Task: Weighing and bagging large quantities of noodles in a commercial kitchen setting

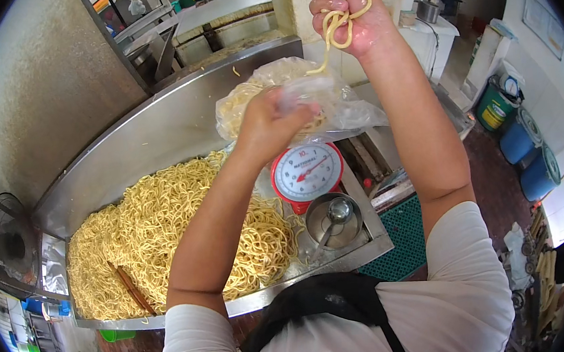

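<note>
A few yellow noodle strands hang from my raised right hand, whose fingers are curled around them. Lower and to the left, my left hand grips the edge of a clear plastic bag, slightly blurred. Noodles fill the bag, which rests on top of a red dial scale. The scale's pan is hidden under the bag. Its needle points close to 2. A large heap of yellow noodles lies in the stainless steel tray table, left of the scale.
A metal bowl holding a ladle stands just before the scale. Wooden sticks lie on the noodle heap. A fan stands at the far left. Lidded blue bins line the right wall.
</note>
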`<state>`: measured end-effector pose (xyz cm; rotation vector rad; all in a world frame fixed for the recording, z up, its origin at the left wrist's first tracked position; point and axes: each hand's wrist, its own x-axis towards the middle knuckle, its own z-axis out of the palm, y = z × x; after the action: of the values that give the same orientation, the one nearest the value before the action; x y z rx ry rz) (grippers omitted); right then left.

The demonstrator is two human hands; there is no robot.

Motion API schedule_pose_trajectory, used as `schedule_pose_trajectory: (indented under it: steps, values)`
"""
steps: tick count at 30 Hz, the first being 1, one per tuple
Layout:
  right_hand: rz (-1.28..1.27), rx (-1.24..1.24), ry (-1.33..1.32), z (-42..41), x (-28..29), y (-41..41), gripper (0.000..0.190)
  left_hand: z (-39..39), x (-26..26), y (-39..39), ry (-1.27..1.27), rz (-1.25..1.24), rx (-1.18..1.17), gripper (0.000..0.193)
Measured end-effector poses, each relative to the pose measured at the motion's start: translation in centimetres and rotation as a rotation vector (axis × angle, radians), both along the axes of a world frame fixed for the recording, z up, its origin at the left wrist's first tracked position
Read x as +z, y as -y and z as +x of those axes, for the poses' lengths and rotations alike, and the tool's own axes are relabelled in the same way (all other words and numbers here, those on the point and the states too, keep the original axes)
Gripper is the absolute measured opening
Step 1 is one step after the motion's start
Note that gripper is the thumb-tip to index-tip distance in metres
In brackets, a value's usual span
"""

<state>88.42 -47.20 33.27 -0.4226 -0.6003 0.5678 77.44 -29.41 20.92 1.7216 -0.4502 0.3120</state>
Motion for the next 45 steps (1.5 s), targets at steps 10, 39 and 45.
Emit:
schedule_pose_trajectory:
  steps: [10, 39, 45]
  values:
    - [-0.278, 0.367, 0.293, 2.8, -1.4, -6.2, 0.028, -3.0, 6.9, -6.7, -0.069, -0.572, 0.171, 0.036]
    - [-0.891, -0.572, 1.040, -4.7, -2.1, -2.1, 0.045, -3.9, 4.5, -1.4, 0.434, 0.679, 0.137, 0.075]
    - [-1.103, -1.077, 1.327, -2.1, -3.1, -1.4, 0.036, -11.6, -3.9, -5.3, 0.166, 0.411, 0.353, 0.077]
